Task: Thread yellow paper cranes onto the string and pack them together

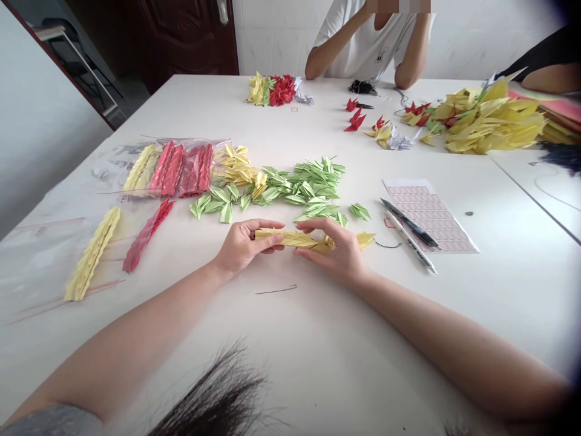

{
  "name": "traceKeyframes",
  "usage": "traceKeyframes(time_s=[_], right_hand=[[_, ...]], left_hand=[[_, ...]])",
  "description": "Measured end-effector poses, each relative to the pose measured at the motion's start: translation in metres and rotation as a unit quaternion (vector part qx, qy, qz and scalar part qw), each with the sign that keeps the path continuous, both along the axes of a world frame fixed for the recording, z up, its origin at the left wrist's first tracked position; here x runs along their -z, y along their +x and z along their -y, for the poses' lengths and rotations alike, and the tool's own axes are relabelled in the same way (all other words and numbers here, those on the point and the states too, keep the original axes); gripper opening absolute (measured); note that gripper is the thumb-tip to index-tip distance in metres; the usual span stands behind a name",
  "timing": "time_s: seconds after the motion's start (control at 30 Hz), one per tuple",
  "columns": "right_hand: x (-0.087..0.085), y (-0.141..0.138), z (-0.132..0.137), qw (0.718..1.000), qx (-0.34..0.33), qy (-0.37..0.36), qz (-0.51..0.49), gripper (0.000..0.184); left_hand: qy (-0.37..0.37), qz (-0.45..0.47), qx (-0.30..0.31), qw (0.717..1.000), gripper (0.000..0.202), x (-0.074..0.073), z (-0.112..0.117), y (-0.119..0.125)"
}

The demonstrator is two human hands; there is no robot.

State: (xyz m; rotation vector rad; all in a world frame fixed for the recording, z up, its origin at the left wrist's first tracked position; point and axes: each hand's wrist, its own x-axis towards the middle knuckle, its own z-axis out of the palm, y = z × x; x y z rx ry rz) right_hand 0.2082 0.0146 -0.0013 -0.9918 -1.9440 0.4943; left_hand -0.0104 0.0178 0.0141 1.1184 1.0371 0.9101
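A strand of yellow folded paper pieces point(299, 239) lies level between my hands, above the near part of the table. My left hand point(247, 245) is closed on its left end, thumb on the near side. Around the right part curves my right hand point(338, 251), thumb and fingers on either side of the strand; its palm hides some pieces. Past that hand a yellow paper tip point(367, 241) sticks out, with a dark thread point(388, 244) trailing right. A thin wire hook point(276, 289) rests on the table below my hands.
Beyond my hands lie green folded papers point(313, 184) and yellow ones point(236, 163). Bagged red strands point(181, 169), a yellow strand point(93, 254) and a red strand point(147, 236) sit left. Pens point(411, 233) overlap a sticker sheet point(426, 212) at right. A person point(372, 42) sits opposite.
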Motion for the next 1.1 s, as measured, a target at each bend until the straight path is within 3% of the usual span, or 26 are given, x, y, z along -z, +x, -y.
traceKeyframes(time_s=[0.23,0.37,0.53,0.67,0.83,1.1], right_hand=[[0.0062,-0.0029,-0.0055,0.999,-0.013,0.039,0.018,0.024],[0.0095,-0.0025,-0.0071,0.997,-0.034,0.056,0.029,0.026],[0.0073,-0.003,-0.0063,0.996,-0.034,0.071,0.048,0.038],[0.0057,-0.0026,-0.0055,0.994,-0.03,0.094,0.046,0.024],[0.007,-0.0038,-0.0044,0.991,-0.06,0.114,0.038,0.022],[0.0071,-0.0089,-0.0039,0.991,-0.067,0.11,0.047,0.021]], left_hand=[[0.011,-0.023,0.039,0.999,0.06,0.0006,-0.0042,-0.0031],[0.039,-0.063,0.075,0.994,0.049,0.0011,-0.0053,-0.0043],[0.064,-0.058,0.059,0.995,0.047,0.0012,-0.0035,-0.0025],[0.09,-0.061,0.069,0.992,0.051,-0.0005,-0.0024,-0.0024],[0.089,-0.088,0.124,0.984,0.049,-0.0003,-0.0023,-0.0034],[0.08,-0.087,0.085,0.989,0.056,0.0007,0.0016,0.0008]])
